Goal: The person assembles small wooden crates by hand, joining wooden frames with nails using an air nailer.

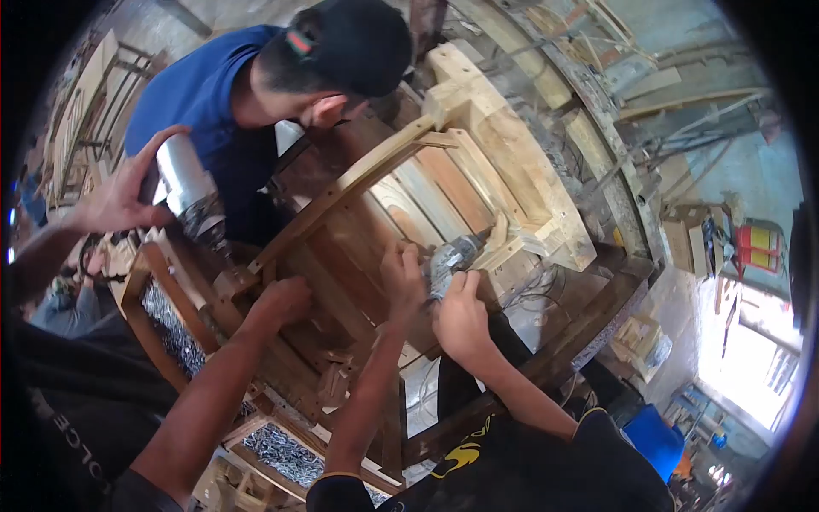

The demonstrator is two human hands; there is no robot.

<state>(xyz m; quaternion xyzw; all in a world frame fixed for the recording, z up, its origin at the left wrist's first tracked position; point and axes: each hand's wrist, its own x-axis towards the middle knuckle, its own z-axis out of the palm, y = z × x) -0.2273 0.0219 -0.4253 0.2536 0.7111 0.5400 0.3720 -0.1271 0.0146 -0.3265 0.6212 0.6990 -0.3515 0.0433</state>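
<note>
My right hand [461, 317] is wrapped round the back of a silver power drill [452, 263], whose front end points up and right at a curved wooden piece [499, 232]. Close beside it, my left hand [403, 271] is closed at the rear of the drill; what its fingers hold is hidden. Both hands are over a slatted wooden frame [409, 205] with thick end rails. On the left, a co-worker's hand [128, 192] holds another silver drill [186, 183] pointing down at a frame corner. That person's other hand [283, 303] rests on the wood.
Wooden trays of metal fasteners [277, 452] [171, 328] stand at lower left. A second person in a blue shirt [200, 85] leans over the frame's far side. A cable [546, 294] lies to the right, beside the workbench edge [546, 363]. Shelves and a bright window are farther right.
</note>
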